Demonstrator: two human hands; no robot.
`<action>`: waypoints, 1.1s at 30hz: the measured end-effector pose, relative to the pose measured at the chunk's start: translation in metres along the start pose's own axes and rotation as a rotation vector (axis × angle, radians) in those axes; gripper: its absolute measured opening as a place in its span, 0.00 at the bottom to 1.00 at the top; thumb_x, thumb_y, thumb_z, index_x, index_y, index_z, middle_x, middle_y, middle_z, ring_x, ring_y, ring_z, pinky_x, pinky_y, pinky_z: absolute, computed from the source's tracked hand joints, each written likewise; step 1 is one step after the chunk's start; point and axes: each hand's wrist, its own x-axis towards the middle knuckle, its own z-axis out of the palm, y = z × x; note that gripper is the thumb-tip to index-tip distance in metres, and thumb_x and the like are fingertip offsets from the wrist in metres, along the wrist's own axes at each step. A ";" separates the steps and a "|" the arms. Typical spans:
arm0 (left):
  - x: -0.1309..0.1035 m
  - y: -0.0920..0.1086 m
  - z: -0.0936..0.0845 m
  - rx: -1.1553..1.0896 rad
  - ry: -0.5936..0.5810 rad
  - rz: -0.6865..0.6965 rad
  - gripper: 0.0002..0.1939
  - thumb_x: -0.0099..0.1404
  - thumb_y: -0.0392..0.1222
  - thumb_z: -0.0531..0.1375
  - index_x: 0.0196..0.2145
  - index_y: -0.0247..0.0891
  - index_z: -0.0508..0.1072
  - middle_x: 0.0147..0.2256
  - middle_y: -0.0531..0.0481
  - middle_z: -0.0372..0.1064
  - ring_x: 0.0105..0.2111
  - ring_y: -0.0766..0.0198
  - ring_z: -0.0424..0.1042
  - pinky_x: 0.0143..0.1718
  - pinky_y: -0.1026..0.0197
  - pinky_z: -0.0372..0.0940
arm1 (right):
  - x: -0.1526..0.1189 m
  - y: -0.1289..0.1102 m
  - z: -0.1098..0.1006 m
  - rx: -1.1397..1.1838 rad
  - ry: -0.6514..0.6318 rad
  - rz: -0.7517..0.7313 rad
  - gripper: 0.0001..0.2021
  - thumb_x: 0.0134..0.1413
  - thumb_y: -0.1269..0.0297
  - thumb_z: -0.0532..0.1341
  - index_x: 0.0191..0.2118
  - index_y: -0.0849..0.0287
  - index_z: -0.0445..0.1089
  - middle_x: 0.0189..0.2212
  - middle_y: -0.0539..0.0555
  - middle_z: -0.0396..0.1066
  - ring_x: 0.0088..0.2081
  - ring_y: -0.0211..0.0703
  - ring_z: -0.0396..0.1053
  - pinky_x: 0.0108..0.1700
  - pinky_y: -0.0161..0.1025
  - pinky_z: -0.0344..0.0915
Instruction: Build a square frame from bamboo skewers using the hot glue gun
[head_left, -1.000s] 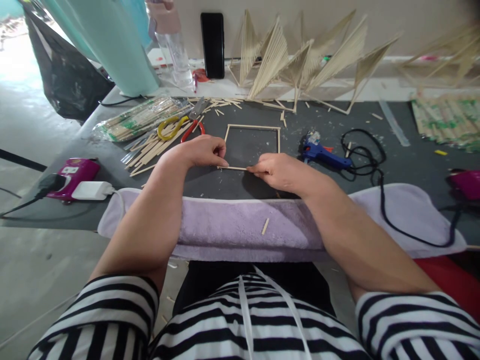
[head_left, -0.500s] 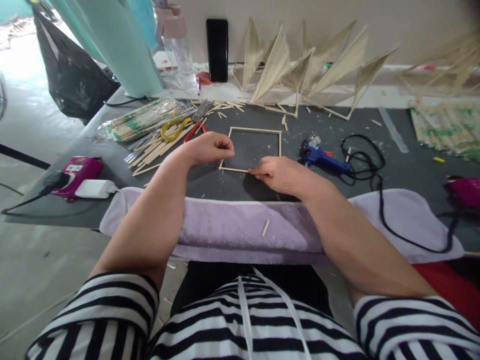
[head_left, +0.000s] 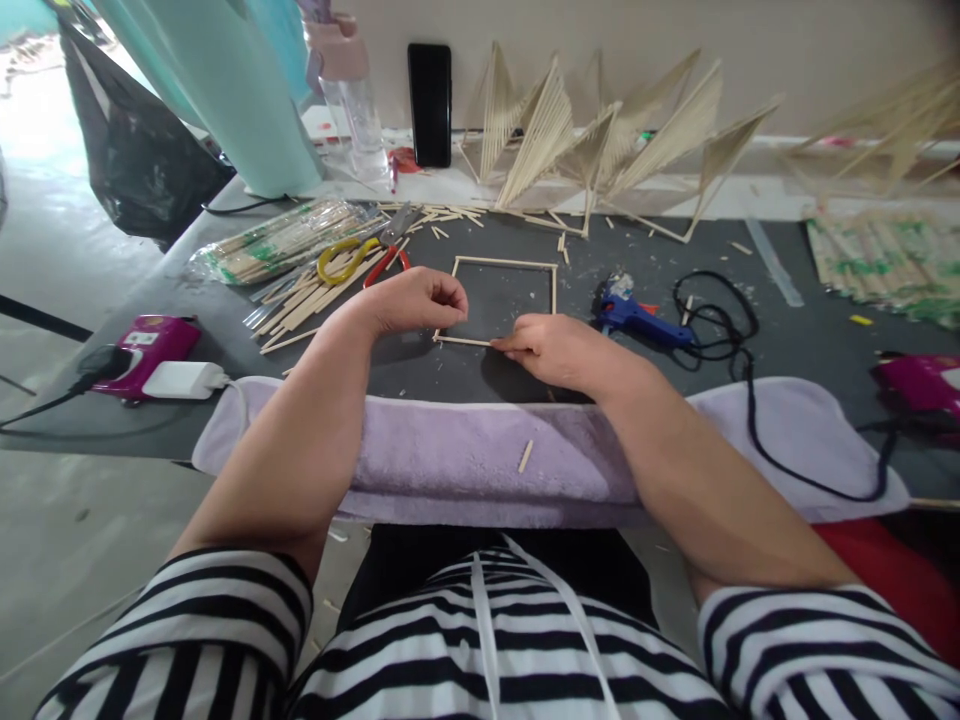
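Note:
A four-sided frame of thin wooden sticks (head_left: 510, 263) lies flat on the dark grey tabletop in front of me. My left hand (head_left: 429, 299) is over the frame's left side, its fingers curled together; what they hold, if anything, is hidden. My right hand (head_left: 544, 342) has its fingertips closed on the near stick of the frame, right of its middle. That hand and its wrist hide the near right corner. A blue glue gun (head_left: 645, 322) lies right of the frame, its black cord looping behind it.
Left of the frame are loose sticks (head_left: 307, 303), yellow-and-red-handled scissors (head_left: 345, 262) and a bagged stick bundle (head_left: 262, 240). Stick structures (head_left: 551, 130), a phone (head_left: 430, 105) and a bottle (head_left: 349, 95) stand at the back. A lilac cloth (head_left: 450, 450) covers the front edge.
The whole view has shifted slightly, so things sit a little further left. Both hands keep nearly the same pose at the frame.

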 end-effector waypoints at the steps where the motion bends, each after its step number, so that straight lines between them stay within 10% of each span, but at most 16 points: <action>1: 0.001 -0.001 0.001 -0.001 -0.003 -0.004 0.09 0.53 0.39 0.59 0.32 0.37 0.76 0.26 0.55 0.71 0.27 0.69 0.67 0.31 0.65 0.60 | 0.000 0.000 0.000 -0.001 -0.001 0.002 0.17 0.65 0.69 0.55 0.54 0.54 0.76 0.42 0.57 0.75 0.42 0.43 0.72 0.40 0.36 0.62; 19: 0.016 0.000 0.020 0.315 -0.059 0.217 0.07 0.55 0.43 0.62 0.28 0.38 0.78 0.25 0.54 0.70 0.27 0.68 0.65 0.32 0.64 0.56 | -0.001 -0.001 -0.003 0.005 -0.017 0.016 0.17 0.65 0.67 0.55 0.53 0.52 0.77 0.39 0.56 0.74 0.40 0.43 0.71 0.37 0.35 0.59; 33: 0.017 0.006 0.024 0.422 -0.019 0.143 0.07 0.57 0.44 0.64 0.31 0.40 0.78 0.34 0.51 0.72 0.37 0.62 0.68 0.44 0.59 0.58 | -0.002 -0.002 -0.005 -0.013 -0.017 0.009 0.17 0.66 0.66 0.55 0.53 0.50 0.77 0.40 0.55 0.74 0.41 0.43 0.71 0.38 0.36 0.60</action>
